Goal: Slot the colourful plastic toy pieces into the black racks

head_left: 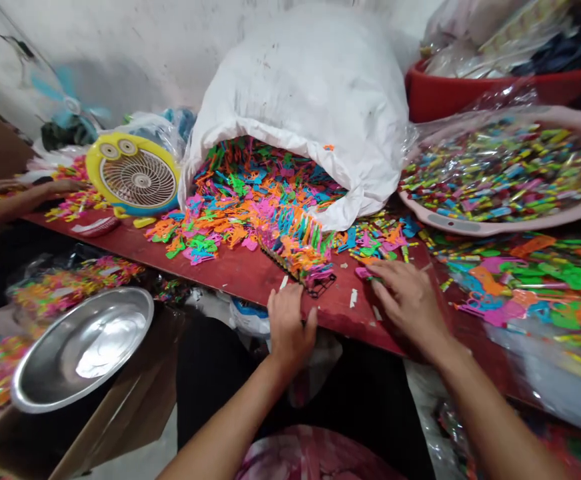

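My left hand (291, 321) rests at the front edge of the red table, fingers bent forward and thumb apart, with nothing visible in it. Just beyond its fingertips is a black grid-like rack (323, 287), mostly covered by a row of colourful plastic toy guns (295, 233). To the right, my right hand (410, 303) is low over the tabletop. A small pink toy gun (363, 272) shows at its fingertips, partly hidden by them. Behind the rack, a large white sack (310, 80) lies open toward me, and more toy guns spill from its mouth.
A yellow fan (140, 177) stands left of the sack. At right is a pink basin (450, 227) of small colourful tubes, with a red tub (470, 93) behind. A steel bowl (85, 353) sits lower left. Another person's arm (15, 203) reaches in at far left.
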`<state>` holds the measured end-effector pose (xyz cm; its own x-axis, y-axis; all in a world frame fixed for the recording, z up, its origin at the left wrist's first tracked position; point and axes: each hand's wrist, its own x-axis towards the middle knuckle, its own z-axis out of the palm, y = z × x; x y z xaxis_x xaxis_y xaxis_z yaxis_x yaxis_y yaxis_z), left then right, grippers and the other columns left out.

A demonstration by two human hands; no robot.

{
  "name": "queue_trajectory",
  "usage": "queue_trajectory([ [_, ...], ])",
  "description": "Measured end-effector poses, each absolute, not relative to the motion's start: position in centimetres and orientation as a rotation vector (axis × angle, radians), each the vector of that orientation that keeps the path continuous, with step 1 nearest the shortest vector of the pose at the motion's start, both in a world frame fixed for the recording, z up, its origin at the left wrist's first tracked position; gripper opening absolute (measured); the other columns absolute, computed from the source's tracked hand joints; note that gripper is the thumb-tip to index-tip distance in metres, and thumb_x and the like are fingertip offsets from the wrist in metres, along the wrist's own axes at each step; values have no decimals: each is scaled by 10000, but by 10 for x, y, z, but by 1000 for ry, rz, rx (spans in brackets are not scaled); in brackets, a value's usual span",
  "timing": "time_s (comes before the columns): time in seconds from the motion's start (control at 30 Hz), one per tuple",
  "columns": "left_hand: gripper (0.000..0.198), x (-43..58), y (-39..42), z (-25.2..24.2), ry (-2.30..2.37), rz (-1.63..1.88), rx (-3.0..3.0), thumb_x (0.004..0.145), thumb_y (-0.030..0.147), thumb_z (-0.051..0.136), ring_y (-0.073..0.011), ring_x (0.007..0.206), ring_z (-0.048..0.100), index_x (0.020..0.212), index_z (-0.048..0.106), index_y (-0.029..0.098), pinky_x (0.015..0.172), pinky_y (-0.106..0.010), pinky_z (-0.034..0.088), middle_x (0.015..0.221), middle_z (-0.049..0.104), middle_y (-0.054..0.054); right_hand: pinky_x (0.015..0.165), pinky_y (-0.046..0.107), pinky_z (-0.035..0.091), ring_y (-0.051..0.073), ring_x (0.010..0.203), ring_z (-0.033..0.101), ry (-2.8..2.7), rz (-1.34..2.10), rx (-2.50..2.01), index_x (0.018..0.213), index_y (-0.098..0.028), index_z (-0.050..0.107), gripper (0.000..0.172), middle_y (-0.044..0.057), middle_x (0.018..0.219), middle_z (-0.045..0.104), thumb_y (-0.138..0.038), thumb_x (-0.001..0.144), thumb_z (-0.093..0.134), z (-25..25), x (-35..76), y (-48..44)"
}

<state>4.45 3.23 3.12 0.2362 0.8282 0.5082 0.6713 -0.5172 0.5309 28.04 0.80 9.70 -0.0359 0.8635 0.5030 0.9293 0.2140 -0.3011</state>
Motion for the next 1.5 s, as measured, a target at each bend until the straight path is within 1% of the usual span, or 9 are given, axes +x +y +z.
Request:
queue_trajectory([
  [0.13, 359, 71, 26, 48, 1160, 905, 2445, 897, 256, 559, -319, 1244, 528, 1246, 603, 187, 1101, -602, 346, 1344, 593, -145, 891, 417, 499, 233, 988, 644, -1617, 144, -1585, 1078, -227, 687, 242, 90, 1056, 706, -336, 949, 513, 81, 241, 2],
  [0.23, 341, 75, 29, 50, 996, 891, 2459, 897, 239, 562, -292, 1233, 535, 1230, 624, 198, 1098, -547, 386, 1352, 592, -127, 879, 404, 503, 237, 976, 630, -1539, 217, -1585, 1071, -212, 682, 236, 94, 1037, 690, -343, 918, 559, 72, 226, 9],
  [0.37, 258, 58, 47, 56, 1040, 1343, 2267, 910, 170, 522, -220, 1096, 594, 1125, 661, 201, 969, -398, 498, 1165, 659, -110, 807, 368, 504, 219, 887, 615, -1488, 239, -1573, 1075, -183, 681, 247, 89, 967, 666, -305, 883, 583, 75, 217, 26],
  [0.5, 335, 38, 83, 100, 1248, 1756, 2251, 883, 217, 587, -269, 1253, 522, 1215, 626, 200, 1059, -459, 421, 1321, 576, -136, 721, 333, 490, 203, 788, 599, -1416, 199, -1601, 945, -180, 690, 187, 68, 864, 649, -308, 865, 581, 79, 206, 40],
  [0.67, 366, 38, 138, 155, 726, 1297, 2731, 952, 326, 521, -259, 1397, 425, 1301, 620, 274, 1167, -482, 306, 1426, 558, -70, 606, 308, 466, 192, 655, 574, -1319, 191, -1622, 778, -204, 695, 182, 39, 712, 624, -351, 831, 602, 72, 199, 49],
  [0.83, 412, 54, 165, 151, 506, 825, 2830, 1027, 361, 353, -218, 1355, 500, 1354, 590, 278, 1124, -432, 395, 1415, 582, -78, 589, 305, 487, 183, 616, 593, -1220, 360, -1559, 791, -204, 722, 204, 35, 708, 674, -392, 792, 642, 66, 205, 54],
  [1.0, 434, 56, 164, 144, 503, 784, 2814, 1035, 340, 320, -205, 1390, 463, 1364, 582, 231, 1172, -420, 361, 1430, 574, -68, 534, 302, 495, 180, 519, 635, -1075, 632, -1498, 804, -185, 734, 256, 5, 654, 666, -430, 731, 722, 64, 213, 55],
  [1.13, 440, 56, 162, 146, 500, 801, 2831, 1038, 316, 310, -203, 1382, 474, 1334, 606, 180, 1184, -403, 353, 1395, 605, -79, 547, 288, 512, 181, 548, 675, -961, 642, -1442, 828, -178, 751, 258, 8, 698, 692, -405, 706, 766, 58, 213, 56],
  [1.5, 447, 60, 164, 143, 501, 794, 2876, 1041, 340, 301, -199, 1384, 473, 1324, 613, 190, 1173, -398, 378, 1404, 595, -85, 568, 277, 529, 171, 565, 684, -889, 629, -1432, 847, -163, 762, 262, 19, 716, 711, -383, 704, 771, 56, 207, 57],
])
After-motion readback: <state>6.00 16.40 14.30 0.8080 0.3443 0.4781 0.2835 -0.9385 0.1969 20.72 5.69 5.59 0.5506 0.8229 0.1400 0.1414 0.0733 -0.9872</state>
